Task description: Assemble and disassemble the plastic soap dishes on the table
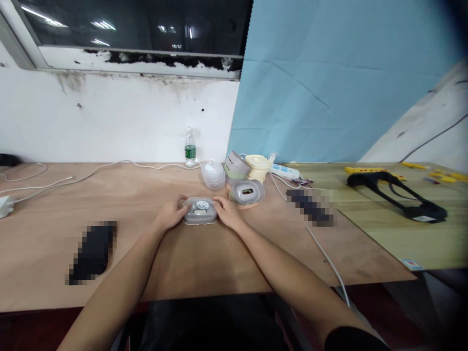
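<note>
a wide wooden table [204, 263] runs under a blue sheet [329, 87] hung behind it. on the table's right side lies a black strap harness [398, 195]. the left hand [170, 214] and right hand [226, 212] meet near the table's middle, fingers curled inward and gripping the short ends of a small grey tub [200, 210] between them. it lies flat, lid up, with its long axis running left to right. the lid looks seated, but i cannot tell if it is pressed fully down. just behind are a second lidded tub [246, 191], tilted, and loose stacks: clear lids [213, 174], grey bases [236, 168] and cream inserts [257, 168]. a water bottle [189, 147] stands by the wall.
</note>
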Action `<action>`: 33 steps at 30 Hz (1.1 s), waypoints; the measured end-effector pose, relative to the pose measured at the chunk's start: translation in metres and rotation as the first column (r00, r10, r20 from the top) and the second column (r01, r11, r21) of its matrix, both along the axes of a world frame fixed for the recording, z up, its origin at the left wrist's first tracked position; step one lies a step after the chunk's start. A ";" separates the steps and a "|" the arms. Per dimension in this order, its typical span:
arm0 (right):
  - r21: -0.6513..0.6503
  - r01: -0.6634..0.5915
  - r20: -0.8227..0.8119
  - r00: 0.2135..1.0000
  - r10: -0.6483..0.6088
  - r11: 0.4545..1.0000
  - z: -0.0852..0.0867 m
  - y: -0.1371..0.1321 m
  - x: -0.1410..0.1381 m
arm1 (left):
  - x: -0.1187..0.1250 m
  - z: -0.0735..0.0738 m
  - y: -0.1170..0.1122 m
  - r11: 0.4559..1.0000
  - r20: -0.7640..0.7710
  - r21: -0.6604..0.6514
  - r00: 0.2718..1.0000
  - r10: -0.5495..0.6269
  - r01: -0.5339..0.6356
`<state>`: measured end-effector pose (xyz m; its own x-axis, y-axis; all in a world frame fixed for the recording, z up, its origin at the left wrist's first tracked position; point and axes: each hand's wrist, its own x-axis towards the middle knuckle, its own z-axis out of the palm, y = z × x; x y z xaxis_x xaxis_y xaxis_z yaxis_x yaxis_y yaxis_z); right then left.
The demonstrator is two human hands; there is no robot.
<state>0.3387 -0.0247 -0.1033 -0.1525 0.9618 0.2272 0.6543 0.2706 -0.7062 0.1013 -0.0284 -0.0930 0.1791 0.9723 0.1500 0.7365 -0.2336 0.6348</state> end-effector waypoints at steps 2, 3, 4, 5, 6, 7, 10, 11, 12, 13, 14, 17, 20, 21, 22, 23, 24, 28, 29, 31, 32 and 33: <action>0.000 -0.009 0.001 1.000 0.009 1.000 0.001 -0.001 0.000 | 0.000 0.000 -0.001 1.000 0.016 -0.014 1.000 -0.003 0.004; 0.001 -0.012 -0.001 1.000 0.012 1.000 0.001 -0.001 0.000 | -0.001 0.000 -0.001 1.000 0.028 -0.020 1.000 -0.009 0.010; 0.002 -0.014 -0.004 1.000 0.014 1.000 0.001 -0.001 0.000 | -0.001 0.000 -0.001 1.000 0.041 -0.023 0.999 -0.014 0.015; 0.003 -0.015 -0.007 1.000 0.015 1.000 0.000 -0.001 0.000 | -0.001 -0.001 0.000 0.999 0.054 -0.024 0.998 -0.020 0.022; 0.005 -0.014 -0.009 1.000 0.014 1.000 0.000 -0.001 0.000 | -0.001 -0.002 0.000 0.999 0.067 -0.023 0.997 -0.024 0.025; 0.004 -0.013 -0.009 1.000 0.013 1.000 -0.001 -0.001 0.000 | -0.002 -0.003 0.001 1.000 0.080 -0.019 0.997 -0.023 0.025; -0.003 -0.006 0.004 1.000 0.006 1.000 -0.003 -0.001 -0.001 | -0.003 -0.008 0.005 1.000 0.103 0.002 0.995 -0.011 0.011; -0.003 -0.004 0.010 1.000 0.004 1.000 -0.003 -0.001 -0.001 | -0.004 -0.010 0.006 1.000 0.107 0.014 0.994 -0.007 0.006; -0.001 -0.004 0.016 1.000 0.004 1.000 -0.004 -0.001 -0.001 | -0.004 -0.011 0.007 1.000 0.109 0.030 0.994 -0.005 0.002; 0.002 -0.005 0.022 1.000 0.005 1.000 -0.004 -0.001 -0.001 | -0.005 -0.012 0.009 0.999 0.111 0.049 0.994 -0.006 0.001; 0.004 -0.007 0.026 1.000 0.007 1.000 -0.004 -0.001 -0.001 | -0.005 -0.013 0.010 0.998 0.114 0.067 0.993 -0.012 0.004; -0.002 -0.012 0.044 0.999 0.012 1.000 -0.004 -0.001 -0.001 | -0.004 -0.015 0.011 0.995 0.106 0.102 0.994 -0.029 0.019; -0.010 -0.012 0.063 0.998 0.012 1.000 -0.002 -0.002 -0.001 | -0.004 -0.013 0.010 0.995 0.087 0.098 0.996 -0.003 -0.006; -0.013 -0.013 0.068 0.998 0.014 1.000 -0.002 -0.002 -0.001 | -0.004 -0.012 0.009 0.995 0.080 0.097 0.997 0.007 -0.015; -0.017 -0.017 0.072 0.997 0.018 1.000 -0.001 -0.003 -0.002 | -0.004 -0.011 0.008 0.995 0.071 0.098 0.997 0.014 -0.020; -0.022 -0.020 0.076 0.997 0.022 1.000 -0.001 -0.003 -0.002 | -0.005 -0.009 0.007 0.994 0.058 0.103 0.998 0.020 -0.026; -0.026 -0.023 0.079 0.997 0.025 0.999 -0.001 -0.003 -0.002 | -0.005 -0.008 0.006 0.993 0.042 0.111 0.999 0.028 -0.032; -0.019 -0.035 0.076 0.996 0.036 0.999 -0.001 -0.004 -0.001 | -0.007 -0.004 0.004 0.989 -0.013 0.133 0.998 0.069 -0.067; -0.015 -0.040 0.073 0.997 0.041 0.999 -0.001 -0.004 -0.001 | -0.007 -0.004 0.003 0.989 -0.020 0.134 0.997 0.069 -0.065; -0.009 -0.044 0.069 0.997 0.045 0.999 -0.001 -0.004 -0.001 | -0.006 -0.005 0.004 0.990 -0.019 0.129 0.998 0.059 -0.056; -0.008 -0.044 0.069 0.997 0.044 0.999 -0.001 -0.003 -0.001 | -0.005 -0.006 0.004 0.991 -0.011 0.125 0.998 0.054 -0.053; -0.008 -0.043 0.070 0.997 0.044 0.999 -0.001 -0.003 -0.001 | -0.005 -0.007 0.004 0.991 -0.003 0.121 0.998 0.059 -0.058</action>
